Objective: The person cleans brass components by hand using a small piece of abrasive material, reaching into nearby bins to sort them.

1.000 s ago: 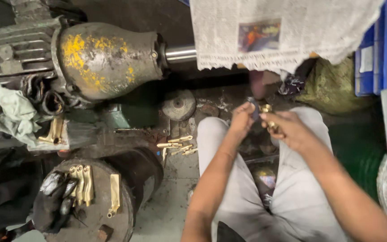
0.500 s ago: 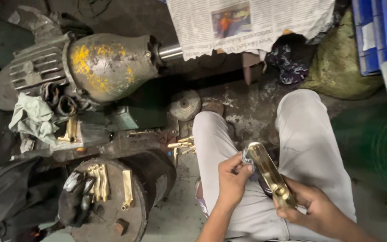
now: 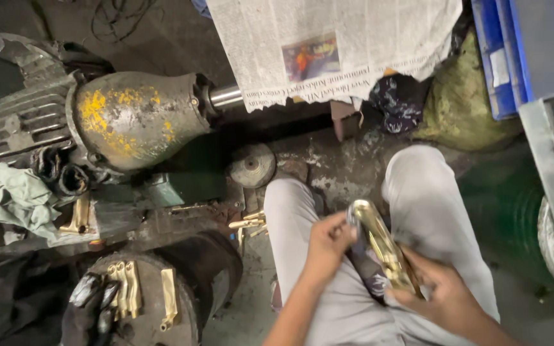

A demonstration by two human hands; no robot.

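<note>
Both hands meet over the lap: the right hand grips the lower end of a long brass handle, shiny gold, curved and glinting at its top, tilted up-left, while the left hand pinches a dark cloth against its upper end, between the grey-trousered knees

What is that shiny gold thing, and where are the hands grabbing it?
A long brass piece: right hand grips its lower end, left hand pinches its upper end.
</note>
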